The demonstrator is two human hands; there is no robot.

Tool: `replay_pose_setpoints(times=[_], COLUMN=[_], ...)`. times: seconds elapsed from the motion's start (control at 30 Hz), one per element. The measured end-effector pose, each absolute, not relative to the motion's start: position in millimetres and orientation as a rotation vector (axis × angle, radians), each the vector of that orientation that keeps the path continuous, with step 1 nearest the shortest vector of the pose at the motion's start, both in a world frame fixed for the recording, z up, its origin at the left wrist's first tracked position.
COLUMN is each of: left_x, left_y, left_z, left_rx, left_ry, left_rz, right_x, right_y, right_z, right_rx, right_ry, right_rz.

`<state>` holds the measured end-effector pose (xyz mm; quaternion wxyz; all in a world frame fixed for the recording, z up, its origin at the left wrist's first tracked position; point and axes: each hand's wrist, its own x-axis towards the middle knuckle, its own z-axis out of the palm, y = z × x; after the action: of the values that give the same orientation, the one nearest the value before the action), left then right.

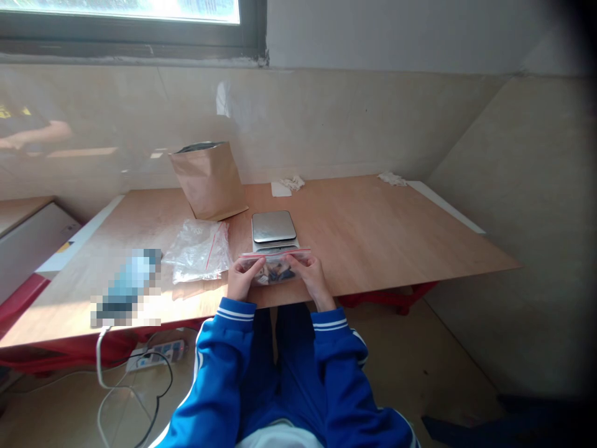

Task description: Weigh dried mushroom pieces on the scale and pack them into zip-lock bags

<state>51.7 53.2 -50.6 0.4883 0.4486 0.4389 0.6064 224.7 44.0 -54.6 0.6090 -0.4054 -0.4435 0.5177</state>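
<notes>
A clear zip bag (275,272) with a red seal line is held between my two hands at the table's front edge. Small dark and tan pieces show through its plastic; I cannot make out what they are. My left hand (241,279) pinches the bag's left side, thumb near the seal. On the other side, my right hand (311,275) grips it the same way. Just behind the bag sits a small scale (273,226) with a bare metal plate, its front partly hidden by the bag.
A brown paper pouch (208,183) stands open at the back left. Flat clear bags (198,252) lie left of my hands. A blurred-out device (128,286) with a white cable (99,361) lies further left. Crumpled white scraps (293,183) rest along the wall.
</notes>
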Motion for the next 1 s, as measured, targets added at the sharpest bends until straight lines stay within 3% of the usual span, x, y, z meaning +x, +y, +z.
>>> replay_pose_setpoints(times=[0.37, 0.7, 1.0], left_x=[52.0, 55.3, 55.0], left_y=[51.8, 46.3, 47.3], left_z=[-45.9, -39.9, -40.1], left_rx=[1.142, 1.169, 1.271], left_ry=[1.053, 1.064, 1.083], left_rz=[1.557, 1.399, 1.413], right_x=[219.1, 230.3, 226.2], right_y=[37.8, 38.2, 36.0], right_z=[-40.6, -52.1, -42.8], right_rx=[-1.000, -0.946, -0.912], right_ry=[-1.082, -1.103, -1.180], right_rz=[0.961, 1.162, 1.142])
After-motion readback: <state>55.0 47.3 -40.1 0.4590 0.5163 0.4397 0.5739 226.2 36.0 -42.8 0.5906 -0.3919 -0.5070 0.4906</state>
